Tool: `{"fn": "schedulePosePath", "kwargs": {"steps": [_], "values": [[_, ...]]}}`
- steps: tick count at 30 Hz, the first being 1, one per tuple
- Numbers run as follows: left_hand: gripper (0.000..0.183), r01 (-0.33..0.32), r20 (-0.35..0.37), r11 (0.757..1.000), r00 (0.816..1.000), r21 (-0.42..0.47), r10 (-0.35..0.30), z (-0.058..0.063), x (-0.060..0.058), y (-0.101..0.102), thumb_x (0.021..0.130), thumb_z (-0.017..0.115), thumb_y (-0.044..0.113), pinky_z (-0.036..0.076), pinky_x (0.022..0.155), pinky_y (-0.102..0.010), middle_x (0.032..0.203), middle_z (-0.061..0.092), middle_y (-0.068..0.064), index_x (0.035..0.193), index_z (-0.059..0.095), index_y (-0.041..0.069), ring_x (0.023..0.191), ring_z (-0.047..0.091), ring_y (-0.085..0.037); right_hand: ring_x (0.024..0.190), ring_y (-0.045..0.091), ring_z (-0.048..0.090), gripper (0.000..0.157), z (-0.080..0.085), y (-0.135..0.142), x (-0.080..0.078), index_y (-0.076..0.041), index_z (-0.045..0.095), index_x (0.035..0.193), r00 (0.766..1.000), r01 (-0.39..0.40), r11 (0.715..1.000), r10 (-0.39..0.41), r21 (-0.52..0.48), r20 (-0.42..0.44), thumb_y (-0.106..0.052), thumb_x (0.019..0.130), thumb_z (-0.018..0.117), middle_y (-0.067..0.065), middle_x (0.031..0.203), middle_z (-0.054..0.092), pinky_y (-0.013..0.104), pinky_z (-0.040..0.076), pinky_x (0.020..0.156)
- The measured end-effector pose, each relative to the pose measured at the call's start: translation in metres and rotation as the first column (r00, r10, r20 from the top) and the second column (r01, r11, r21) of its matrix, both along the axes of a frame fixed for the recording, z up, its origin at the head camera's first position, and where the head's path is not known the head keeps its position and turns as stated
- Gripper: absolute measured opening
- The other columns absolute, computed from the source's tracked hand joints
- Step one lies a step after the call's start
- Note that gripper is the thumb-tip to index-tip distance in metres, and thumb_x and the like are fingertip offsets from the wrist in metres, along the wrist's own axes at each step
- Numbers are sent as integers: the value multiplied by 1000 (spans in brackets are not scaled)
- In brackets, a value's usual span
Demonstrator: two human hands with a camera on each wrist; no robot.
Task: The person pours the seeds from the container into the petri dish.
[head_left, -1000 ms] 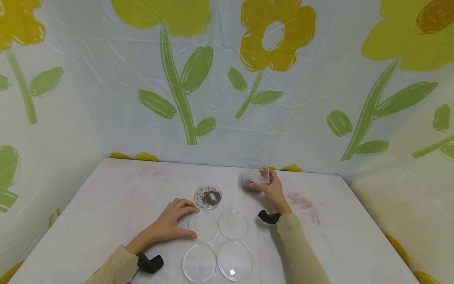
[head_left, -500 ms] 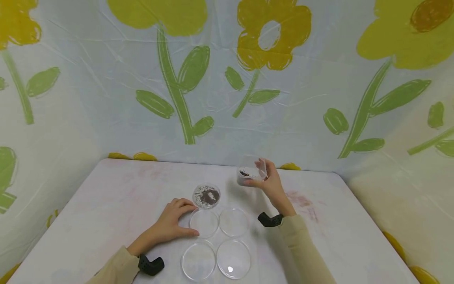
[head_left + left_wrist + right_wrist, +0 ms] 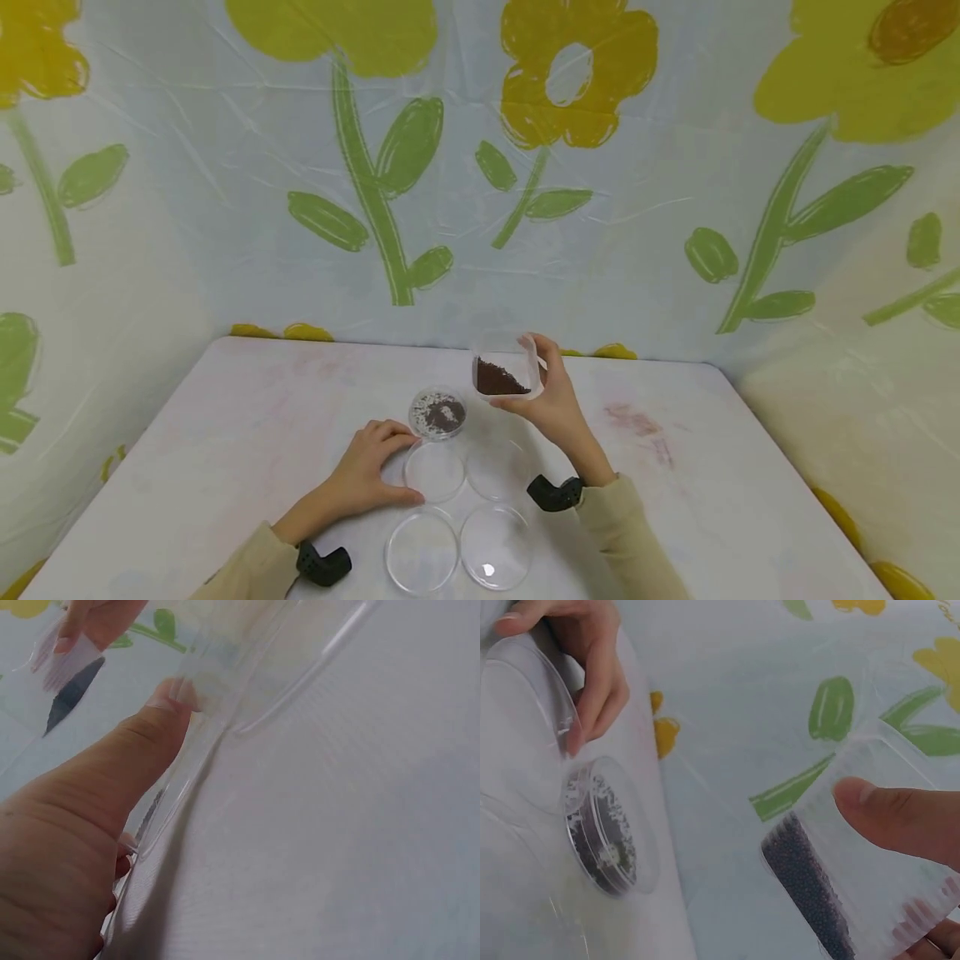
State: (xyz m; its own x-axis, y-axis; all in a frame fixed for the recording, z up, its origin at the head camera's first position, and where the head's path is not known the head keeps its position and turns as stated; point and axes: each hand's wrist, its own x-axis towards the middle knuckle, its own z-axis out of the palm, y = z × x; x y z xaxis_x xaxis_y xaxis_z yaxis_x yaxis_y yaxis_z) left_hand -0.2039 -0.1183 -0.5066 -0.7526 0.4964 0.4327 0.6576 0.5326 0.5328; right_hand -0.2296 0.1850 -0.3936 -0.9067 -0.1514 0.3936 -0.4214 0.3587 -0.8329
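My right hand [image 3: 551, 400] grips a clear plastic box [image 3: 506, 367] in the air above the table, thumb on the near side and fingers on the far side. The box is tilted, and dark brown granules [image 3: 802, 877] have slid into one corner. My left hand [image 3: 367, 475] spans the edge of a clear petri dish [image 3: 435, 472], with the thumb [image 3: 142, 742] at its rim and the fingers on the opposite side. Just behind that dish stands another petri dish [image 3: 438, 414] with dark granules spread unevenly over its bottom.
Three more clear petri dishes, the upper right one [image 3: 497, 471], the lower left one [image 3: 422, 552] and the lower right one [image 3: 496, 546], lie close together on the white table [image 3: 285, 417]. A flower-printed cloth [image 3: 637, 275] rises behind the table's back edge.
The right hand has lifted the plastic box off the table, brought it left and toward the dishes, and tilted it so the granules show. The left hand has barely moved.
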Motion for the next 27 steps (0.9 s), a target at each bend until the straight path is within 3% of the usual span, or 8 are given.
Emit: {"fn": "schedulePosePath", "kwargs": {"steps": [5, 11, 21, 27], "values": [[78, 6, -10, 1000, 1000, 2, -6, -1, 0, -1, 67, 82, 64, 37, 93, -46, 124, 55, 4, 126, 67, 14, 112, 44, -17, 141, 28, 33, 100, -4, -7, 4, -6, 33, 147, 986, -44, 995, 58, 92, -155, -6, 67, 92, 8, 148, 36, 42, 30, 114], [78, 13, 0, 1000, 1000, 0, -13, 0, -1, -2, 68, 82, 63, 37, 92, -46, 125, 55, 4, 126, 67, 14, 113, 44, -17, 129, 35, 40, 95, -10, -12, 2, -4, 35, 144, 931, -105, 982, 152, 156, -333, -6, 67, 92, 17, 140, 41, 52, 31, 111], [77, 12, -20, 1000, 1000, -2, -12, -1, -3, -3, 68, 83, 61, 36, 92, -45, 125, 55, 4, 126, 67, 13, 114, 44, -17, 133, 33, 37, 94, -24, -24, 1, 1, 34, 143, 844, -61, 930, 242, 363, -479, -4, 67, 89, 18, 144, 39, 42, 36, 108], [76, 17, -38, 1000, 999, -3, -17, -1, -2, -1, 68, 83, 61, 36, 92, -45, 124, 56, 3, 125, 67, 12, 113, 44, -17, 132, 33, 40, 91, -30, -24, 1, 3, 37, 141, 801, -50, 908, 285, 415, -526, -6, 67, 90, 20, 143, 40, 36, 38, 107]]}}
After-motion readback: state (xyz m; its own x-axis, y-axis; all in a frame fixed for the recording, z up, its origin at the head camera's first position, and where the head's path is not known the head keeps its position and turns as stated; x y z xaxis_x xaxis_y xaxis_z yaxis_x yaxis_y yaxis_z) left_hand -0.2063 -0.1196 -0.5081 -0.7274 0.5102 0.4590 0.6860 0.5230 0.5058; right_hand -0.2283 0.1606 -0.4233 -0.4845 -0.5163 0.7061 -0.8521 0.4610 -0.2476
